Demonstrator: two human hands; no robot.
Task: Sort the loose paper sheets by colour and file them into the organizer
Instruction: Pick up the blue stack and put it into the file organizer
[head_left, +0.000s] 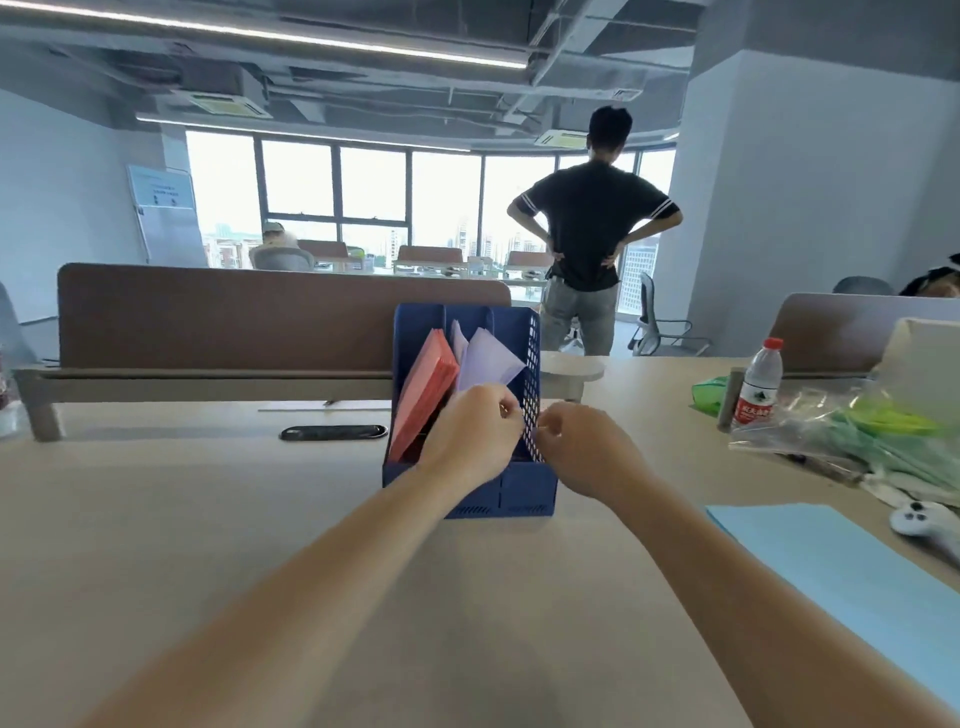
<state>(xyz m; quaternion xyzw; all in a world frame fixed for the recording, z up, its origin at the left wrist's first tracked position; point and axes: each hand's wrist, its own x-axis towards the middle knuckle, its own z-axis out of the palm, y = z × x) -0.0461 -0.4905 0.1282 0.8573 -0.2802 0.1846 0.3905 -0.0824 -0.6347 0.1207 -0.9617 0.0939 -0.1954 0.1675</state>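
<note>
Blue organizer (519, 493) on counter (208, 519) holds pink sheets (423, 389), with lavender sheets (488, 358) to their right. Left grip (470, 436) pinches lavender sheets. Right grip (582, 452) is curled at mesh wall, hold indeterminate. Light-blue sheets (831, 571) lie on counter.

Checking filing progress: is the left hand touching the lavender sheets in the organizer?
Touching. The head view shows the left hand pinching the lower edge of the lavender sheets standing in the blue organizer.
</note>
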